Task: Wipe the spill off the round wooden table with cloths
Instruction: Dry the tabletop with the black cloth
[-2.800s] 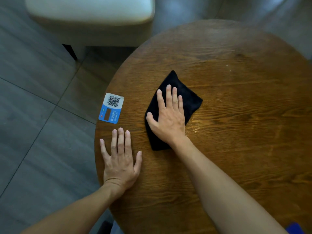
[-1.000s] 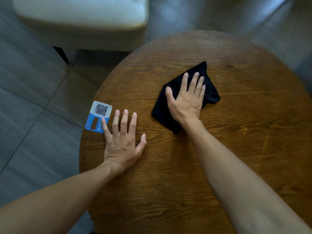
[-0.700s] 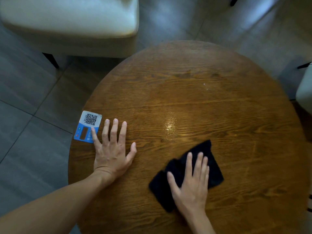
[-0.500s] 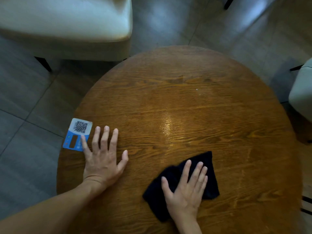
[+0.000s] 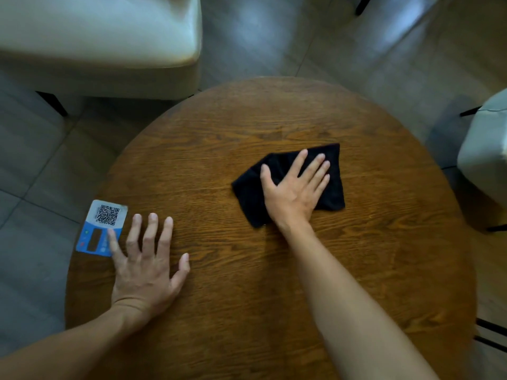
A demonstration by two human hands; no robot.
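Grey tiled floor [image 5: 41, 165] all round, cream seat [image 5: 98, 31] at eleven o'clock, second pale seat [image 5: 485, 157] at three; in the middle, round wooden table [image 5: 247, 270], grain dry-looking, no wet patch plainly visible. Black cloth [image 5: 333, 187] lying folded at about one o'clock from table centre, pinned flat under right hand [image 5: 293, 193], fingers spread and palm down, likely to spread pressure across the whole pad while wiping. Left hand [image 5: 145, 267] at eight o'clock, splayed flat on bare wood, probably bracing body weight; little finger overlapping blue QR card [image 5: 103, 226] at table edge, well apart from cloth.
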